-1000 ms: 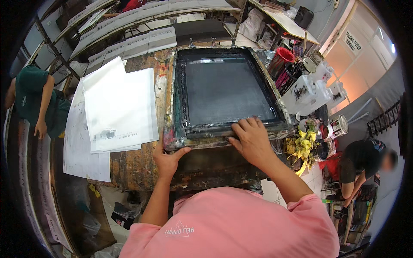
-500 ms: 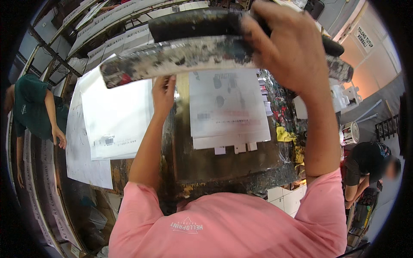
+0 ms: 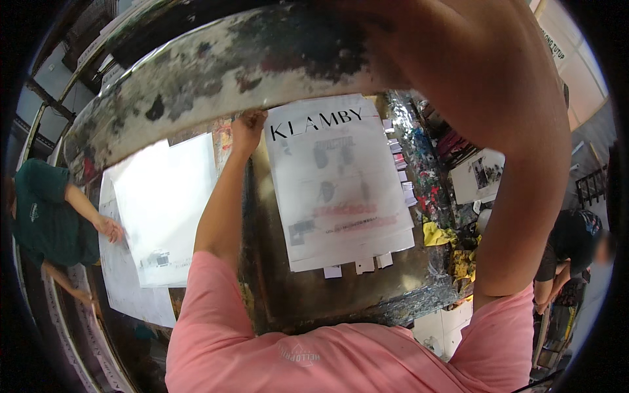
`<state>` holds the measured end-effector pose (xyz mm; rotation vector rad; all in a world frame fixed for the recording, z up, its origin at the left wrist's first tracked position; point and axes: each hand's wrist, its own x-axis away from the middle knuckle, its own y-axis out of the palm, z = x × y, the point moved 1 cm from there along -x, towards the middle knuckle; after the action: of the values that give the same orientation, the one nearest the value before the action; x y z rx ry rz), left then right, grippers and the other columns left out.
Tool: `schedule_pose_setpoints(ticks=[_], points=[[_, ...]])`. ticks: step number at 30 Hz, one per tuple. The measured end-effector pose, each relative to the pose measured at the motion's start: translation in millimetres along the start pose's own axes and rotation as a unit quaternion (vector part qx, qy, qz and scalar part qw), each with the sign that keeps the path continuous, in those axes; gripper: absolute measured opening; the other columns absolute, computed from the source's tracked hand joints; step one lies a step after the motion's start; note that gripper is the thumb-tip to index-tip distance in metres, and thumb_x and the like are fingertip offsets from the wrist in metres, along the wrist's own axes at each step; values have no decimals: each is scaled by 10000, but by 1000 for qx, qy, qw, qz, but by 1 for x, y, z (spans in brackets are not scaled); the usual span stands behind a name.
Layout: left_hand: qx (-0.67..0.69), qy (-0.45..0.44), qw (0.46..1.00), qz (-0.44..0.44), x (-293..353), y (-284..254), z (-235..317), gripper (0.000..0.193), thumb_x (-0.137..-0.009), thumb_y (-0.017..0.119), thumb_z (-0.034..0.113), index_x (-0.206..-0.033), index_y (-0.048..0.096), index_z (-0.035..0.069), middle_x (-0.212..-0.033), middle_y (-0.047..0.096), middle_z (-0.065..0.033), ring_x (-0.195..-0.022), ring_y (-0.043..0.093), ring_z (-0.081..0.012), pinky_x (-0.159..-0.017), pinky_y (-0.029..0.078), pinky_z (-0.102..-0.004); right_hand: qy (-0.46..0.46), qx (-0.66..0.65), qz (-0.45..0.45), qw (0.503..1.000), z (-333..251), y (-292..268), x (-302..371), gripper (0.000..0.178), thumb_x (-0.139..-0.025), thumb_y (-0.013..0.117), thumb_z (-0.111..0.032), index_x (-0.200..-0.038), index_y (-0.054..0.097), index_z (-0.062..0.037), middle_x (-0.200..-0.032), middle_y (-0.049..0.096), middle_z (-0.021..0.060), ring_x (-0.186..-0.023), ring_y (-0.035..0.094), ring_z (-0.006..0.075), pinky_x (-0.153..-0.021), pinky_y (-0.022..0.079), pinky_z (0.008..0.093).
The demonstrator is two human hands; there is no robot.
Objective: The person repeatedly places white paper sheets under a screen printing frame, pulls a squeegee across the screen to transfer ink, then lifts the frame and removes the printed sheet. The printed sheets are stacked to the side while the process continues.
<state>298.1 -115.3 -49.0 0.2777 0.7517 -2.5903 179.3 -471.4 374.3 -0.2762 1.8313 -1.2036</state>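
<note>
An ink-smeared frame rail (image 3: 216,69) spans the top of the head view, raised close to the camera. My right arm (image 3: 504,111) reaches up over its right part; the fingers of that hand are lost in shadow at the upper edge. Below the rail, my left hand (image 3: 247,131) is closed, fingers curled beside the upper left corner of a printed sheet (image 3: 341,196). What it pinches, if anything, is too small to make out. Bold black letters cross the top of that sheet, with faint grey and red marks beneath. It lies on a dark board (image 3: 354,295).
White sheets (image 3: 167,203) lie to the left. Small card tabs (image 3: 333,271) poke out around the printed sheet. A yellow rag (image 3: 438,234) rests by the right edge. One person in green (image 3: 49,203) stands at left, another in black (image 3: 570,242) bends at right.
The rail has risen and come nearer the camera, my right arm lifting with it. Bold letters on the sheet's top now show. My left hand stays near the sheet's corner.
</note>
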Motion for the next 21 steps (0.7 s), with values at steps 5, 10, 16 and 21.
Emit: schedule_pose_setpoints(ticks=[5,10,16,21], points=[[-53,-10,992,117,128,-101,75,279,-983,719,192,-837,655,-36,-705,652,-92,-666,582,-136,-631,475,-316,58,43,14,997,-1,-11,3,386,-981,579,-376,-910,667,-6,-782,644,206,-776,625,412,-745,498,466],[-30,-100,935,338,328,-212,42,217,-1034,673,199,-949,645,1,-766,593,-2,-663,528,-78,-615,458,-245,-77,54,105,990,8,27,28,327,-987,592,-327,-1067,655,-16,-937,643,251,-908,591,489,-817,473,498],[-257,-164,810,502,443,-318,15,308,-1015,684,284,-930,639,-9,-751,619,-81,-686,569,-188,-658,495,-361,-60,60,112,990,0,21,40,432,-967,640,-399,-984,695,29,-927,694,245,-915,658,438,-837,485,510],[-517,-114,654,540,430,-334,61,398,-958,749,298,-1213,687,-1,-1149,663,-158,-1086,597,-366,-940,468,-491,-66,82,104,989,-6,24,59,406,-972,642,-368,-1016,692,33,-917,688,239,-923,651,433,-829,474,503]])
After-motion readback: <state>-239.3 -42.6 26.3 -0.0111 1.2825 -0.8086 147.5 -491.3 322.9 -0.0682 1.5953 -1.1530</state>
